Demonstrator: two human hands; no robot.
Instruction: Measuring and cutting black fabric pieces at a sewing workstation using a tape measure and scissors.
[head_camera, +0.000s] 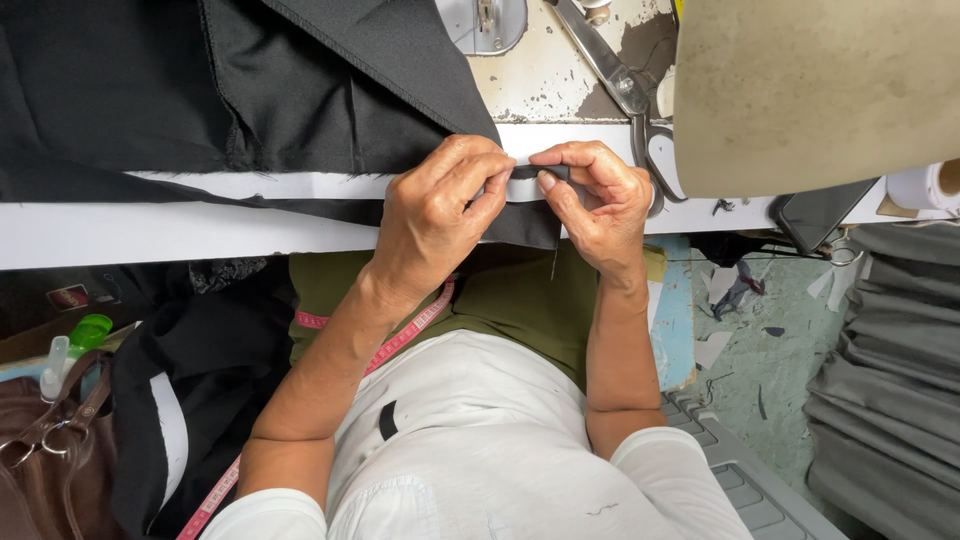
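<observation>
- Black garment fabric (300, 90) spread over the white table edge (150, 235), hanging down in front.
- Sewing-machine body (815, 90) right of the fabric, hiding part of the scissors (625, 90).
- Left hand (435, 215) and right hand (600, 200) pinching a small black strip (530, 172) at the fabric's lower right corner.
- Pink tape measure (400, 335) below.

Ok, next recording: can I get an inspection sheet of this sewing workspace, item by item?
Surface: white table, edge worn, paint chipped near the machine.
Job's things: black fabric spread over the table; small black strip pinched at its corner.
Clutter: scissors, dark phone, pink tape measure on the lap.
Grips: left hand and right hand both pinch the strip.
Cables: nothing seen.
Surroundings: brown bag, green-capped bottle, folded grey cloth, scraps on the floor.
</observation>
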